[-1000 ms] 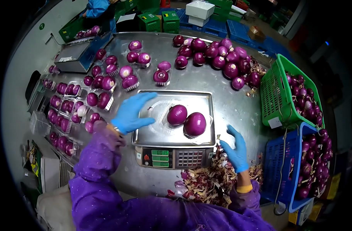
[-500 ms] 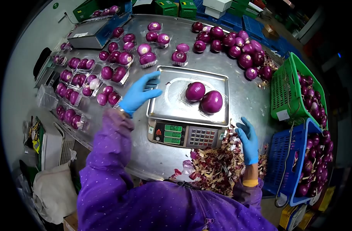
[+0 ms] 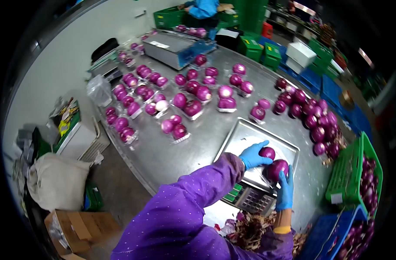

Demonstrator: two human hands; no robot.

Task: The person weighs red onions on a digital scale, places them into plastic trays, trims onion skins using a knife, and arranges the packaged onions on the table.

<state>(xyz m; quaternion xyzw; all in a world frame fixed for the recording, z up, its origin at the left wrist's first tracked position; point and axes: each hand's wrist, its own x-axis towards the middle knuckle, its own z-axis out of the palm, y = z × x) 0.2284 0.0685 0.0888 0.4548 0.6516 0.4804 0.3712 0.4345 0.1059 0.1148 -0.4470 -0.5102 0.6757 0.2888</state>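
Two red onions sit together on the scale's steel pan, a smaller onion (image 3: 267, 153) and a larger onion (image 3: 276, 170). A clear plastic tray beneath them is barely visible. From the left, my blue-gloved left hand (image 3: 254, 156) grips the smaller onion's side, fingers beyond it and thumb in front. My right hand (image 3: 285, 190), also gloved in blue, presses its fingers against the larger onion's right side. Below the pan (image 3: 236, 143) are the scale's green displays and keypad (image 3: 254, 200), partly covered by my left sleeve.
Packed onions in clear trays (image 3: 192, 108) cover the table's left and middle. Loose onions (image 3: 313, 117) are heaped at right, beside a green crate (image 3: 347, 177) and a blue crate (image 3: 332, 232). Onion skins (image 3: 250, 232) lie in front. Another person in blue (image 3: 203, 8) stands far back.
Both hands have moved in from beside the scale onto the two onions. The view has swung left, so the scale now appears lower and farther right.
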